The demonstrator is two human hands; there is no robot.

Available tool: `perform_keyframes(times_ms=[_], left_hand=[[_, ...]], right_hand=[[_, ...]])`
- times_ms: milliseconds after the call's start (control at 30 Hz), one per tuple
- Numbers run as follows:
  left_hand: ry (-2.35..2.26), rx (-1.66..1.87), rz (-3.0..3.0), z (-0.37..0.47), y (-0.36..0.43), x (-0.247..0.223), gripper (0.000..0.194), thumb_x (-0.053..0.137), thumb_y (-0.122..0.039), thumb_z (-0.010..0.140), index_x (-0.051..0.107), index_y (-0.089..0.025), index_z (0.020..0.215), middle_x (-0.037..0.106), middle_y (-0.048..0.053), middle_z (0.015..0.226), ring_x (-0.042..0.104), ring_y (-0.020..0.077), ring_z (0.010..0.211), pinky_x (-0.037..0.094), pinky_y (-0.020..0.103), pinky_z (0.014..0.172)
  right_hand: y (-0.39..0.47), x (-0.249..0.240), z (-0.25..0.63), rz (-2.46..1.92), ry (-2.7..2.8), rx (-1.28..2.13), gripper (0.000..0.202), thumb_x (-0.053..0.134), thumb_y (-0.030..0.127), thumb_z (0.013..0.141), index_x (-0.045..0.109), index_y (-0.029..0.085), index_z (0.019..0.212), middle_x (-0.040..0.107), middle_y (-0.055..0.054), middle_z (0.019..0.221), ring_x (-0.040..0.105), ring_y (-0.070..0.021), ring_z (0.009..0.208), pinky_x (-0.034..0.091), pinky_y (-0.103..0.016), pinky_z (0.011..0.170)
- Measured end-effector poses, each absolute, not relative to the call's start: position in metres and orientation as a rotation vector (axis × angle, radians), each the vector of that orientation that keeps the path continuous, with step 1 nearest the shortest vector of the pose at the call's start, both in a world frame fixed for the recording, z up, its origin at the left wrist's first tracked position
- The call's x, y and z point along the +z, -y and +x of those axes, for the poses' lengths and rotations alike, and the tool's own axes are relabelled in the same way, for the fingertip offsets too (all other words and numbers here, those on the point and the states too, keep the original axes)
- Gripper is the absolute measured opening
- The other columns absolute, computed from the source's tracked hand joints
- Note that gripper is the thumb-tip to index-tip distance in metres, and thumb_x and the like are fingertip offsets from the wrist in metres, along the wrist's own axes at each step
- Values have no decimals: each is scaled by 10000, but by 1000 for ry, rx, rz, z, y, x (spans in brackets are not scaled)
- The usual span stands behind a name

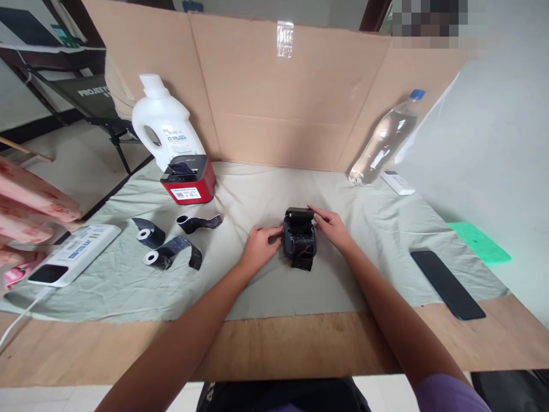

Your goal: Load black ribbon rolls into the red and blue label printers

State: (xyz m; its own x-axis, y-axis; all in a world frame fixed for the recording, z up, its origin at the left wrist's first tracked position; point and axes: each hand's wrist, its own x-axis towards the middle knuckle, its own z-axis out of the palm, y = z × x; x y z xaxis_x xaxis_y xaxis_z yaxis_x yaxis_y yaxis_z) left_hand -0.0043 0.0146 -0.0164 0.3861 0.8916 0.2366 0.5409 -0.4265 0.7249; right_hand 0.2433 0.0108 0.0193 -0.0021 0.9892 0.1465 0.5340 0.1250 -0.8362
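"Where are the hands?"

"Center of the counter (300, 343), over wrinkled gray-green cloth (266, 292). My left hand (258, 250) touches the side of one black device (300, 234); whether its grip is closed, I cannot tell. My right hand (333, 229) pinches the corner of its raised lid (299, 215). One glossy, marbled strip (302, 252) spills over the near edge."

"How many rolls?"

"I count three to the left: two dark rolls with white cores, one near (156, 259) and one behind it (151, 235), and a looser dark roll (183, 222) with its tail out."

"And around them?"

"One red-and-black box (189, 182) bears a white sticker with a QR code. One smooth white plastic jug (169, 123) behind it reads 衣物. One clear bottle (386, 140), blue-capped, leans at the cardboard panel (278, 91), which carries one patch of shiny tape (285, 39). One black phone (446, 284) lies right, one white block (75, 254) with blue lettering left. I read 'PROJEEY' on the chair (92, 94)."
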Motion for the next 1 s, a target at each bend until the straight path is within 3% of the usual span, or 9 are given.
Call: perform_keyframes(times_ms=[100, 167, 333, 467, 600, 833, 900, 1000], left_hand=[[-1226, 841, 2113, -4, -14, -17, 364, 605, -196, 873, 718, -302, 1202, 720, 13, 1240, 665, 216, 1175, 381, 443, 1145], [-1229, 837, 2117, -4, -14, -16, 363, 595, -189, 876, 715, -296, 1202, 718, 16, 1245, 663, 216, 1178, 381, 442, 1140], [-1223, 798, 2146, -4, -12, -10, 402, 584, -165, 866, 673, -284, 1240, 742, 20, 1198, 675, 210, 1132, 398, 415, 1113], [-1248, 763, 2232, -3, -8, -9, 435, 574, -176, 864, 616, -265, 1288, 717, 37, 1240, 640, 227, 1170, 404, 408, 1087], [-1264, 751, 2334, -1, -2, -11, 452, 537, -177, 882, 562, -230, 1329, 697, 68, 1249, 625, 235, 1177, 406, 393, 1071], [-1283, 707, 2434, 2, 1, -10, 459, 495, -152, 885, 529, -185, 1342, 691, 109, 1236, 622, 250, 1163, 419, 392, 1037], [-1286, 720, 2418, 2, 1, -8, 454, 497, -152, 881, 536, -191, 1332, 696, 103, 1225, 625, 252, 1155, 423, 396, 1032], [-1271, 746, 2399, 0, -1, -8, 453, 521, -144, 855, 556, -197, 1303, 711, 91, 1184, 634, 258, 1132, 437, 391, 1015]], right_hand=[[-33, 21, 238, -1645, 1608, 553, 464, 453, 515, 909, 700, 170, 722, 540, 8, 583, 471, -148, 586, 395, -278, 632], [-41, 27, 235, -1769, 1606, 507, 491, 472, 534, 900, 613, 182, 589, 510, 6, 538, 466, -148, 579, 370, -276, 614], [-34, 47, 236, -1799, 1689, 324, 304, 615, 475, 833, 676, 193, 739, 592, -8, 691, 503, -147, 635, 391, -269, 643], [-29, 56, 233, -1806, 2074, 491, 207, 687, 392, 781, 791, 241, 878, 637, -42, 885, 593, -181, 775, 453, -293, 760], [-35, 54, 221, -1940, 2228, 579, 258, 757, 326, 730, 803, 254, 974, 684, -68, 982, 635, -235, 923, 479, -311, 836], [-30, 70, 219, -1983, 2224, 503, 311, 718, 290, 777, 741, 216, 1078, 650, -94, 1087, 619, -229, 931, 499, -345, 865], [-26, 90, 219, -1970, 2136, 531, 273, 661, 298, 822, 713, 194, 1069, 668, -87, 1055, 625, -218, 888, 495, -341, 832], [-19, 126, 207, -1930, 2023, 667, 209, 564, 318, 889, 663, 170, 999, 693, -64, 855, 627, -200, 773, 480, -317, 720]])
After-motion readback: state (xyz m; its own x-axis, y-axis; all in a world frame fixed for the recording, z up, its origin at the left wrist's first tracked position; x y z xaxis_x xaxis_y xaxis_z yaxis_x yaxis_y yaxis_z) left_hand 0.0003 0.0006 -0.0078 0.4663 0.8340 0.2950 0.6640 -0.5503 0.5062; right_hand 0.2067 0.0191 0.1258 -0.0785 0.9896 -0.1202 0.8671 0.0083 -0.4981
